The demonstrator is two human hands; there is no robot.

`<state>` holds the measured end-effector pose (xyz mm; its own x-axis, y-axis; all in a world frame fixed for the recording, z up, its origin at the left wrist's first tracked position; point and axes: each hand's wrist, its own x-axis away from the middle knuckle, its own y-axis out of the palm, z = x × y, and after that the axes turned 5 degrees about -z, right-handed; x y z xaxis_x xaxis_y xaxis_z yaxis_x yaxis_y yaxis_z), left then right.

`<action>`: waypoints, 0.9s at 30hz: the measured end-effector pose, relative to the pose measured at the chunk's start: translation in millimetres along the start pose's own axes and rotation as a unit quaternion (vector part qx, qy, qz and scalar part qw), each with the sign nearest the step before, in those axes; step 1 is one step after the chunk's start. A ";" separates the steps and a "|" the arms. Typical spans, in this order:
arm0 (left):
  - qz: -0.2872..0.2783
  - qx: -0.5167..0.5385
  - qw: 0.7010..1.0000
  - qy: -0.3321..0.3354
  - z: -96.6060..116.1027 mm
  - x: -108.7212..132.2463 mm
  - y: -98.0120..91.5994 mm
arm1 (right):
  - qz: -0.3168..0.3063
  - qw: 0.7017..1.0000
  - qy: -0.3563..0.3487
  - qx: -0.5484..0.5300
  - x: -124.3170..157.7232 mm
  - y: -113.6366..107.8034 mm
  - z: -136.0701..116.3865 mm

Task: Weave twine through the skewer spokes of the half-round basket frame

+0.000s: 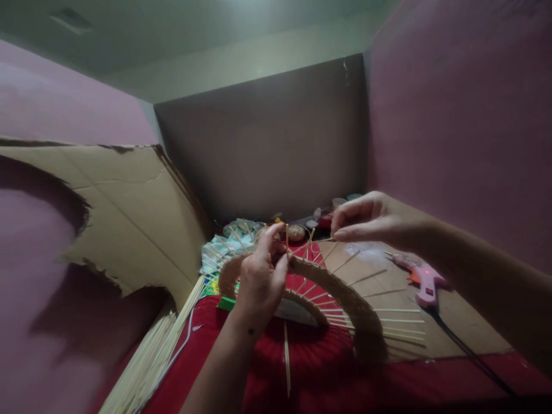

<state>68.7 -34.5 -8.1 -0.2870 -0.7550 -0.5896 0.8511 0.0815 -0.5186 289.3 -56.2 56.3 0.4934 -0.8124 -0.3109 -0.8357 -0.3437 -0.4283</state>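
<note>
The woven arch (351,296) sits mid-bench (207,328), its right end by the brown board (470,328), which lies toward the bench's right edge. My left fingers (280,270) pinch its top rim beside an upright stick (287,237); my right fingers (353,215), raised, pinch what looks like a thin strand (325,239). Pulled too hard, that strand could bend the stick or drag the weave crooked; left slack, it could loosen. The pink glue gun (425,282) shows a red light, so it may be hot: a low swing of my forearm, or a snagged cord (461,339), could bring it against my skin.
</note>
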 end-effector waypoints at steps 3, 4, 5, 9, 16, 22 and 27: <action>0.005 0.003 1.000 0.003 -0.8 -0.1 0.4 | -0.010 0.999 0.003 0.038 8.1 0.3 -5.3; 0.007 0.006 1.000 0.009 -1.1 0.1 0.5 | -0.017 0.999 0.009 0.044 10.0 -1.1 -3.2; 0.008 0.009 1.000 0.016 -1.3 0.3 0.6 | -0.026 0.999 0.019 0.044 11.1 -3.4 1.1; 0.012 0.012 0.999 0.033 -1.0 1.6 0.8 | -0.050 0.994 0.092 -0.030 7.9 -15.5 33.9; 0.005 0.020 0.999 0.034 -2.0 3.0 -0.8 | -0.115 0.946 0.146 -0.265 -6.0 -11.3 80.6; -0.036 0.015 0.999 0.017 -2.1 4.9 -5.4 | -0.137 0.954 0.168 -0.207 -2.6 -0.9 83.8; -0.043 -0.006 0.999 0.017 -1.0 5.9 -7.2 | -0.119 0.961 0.180 -0.174 2.5 4.5 81.9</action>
<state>60.4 -38.9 -8.4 -0.3733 -0.7369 -0.5636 0.8176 0.0258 -0.5753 306.5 -21.2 -15.8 0.6179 -0.7797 0.1014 -0.7703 -0.6261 -0.1210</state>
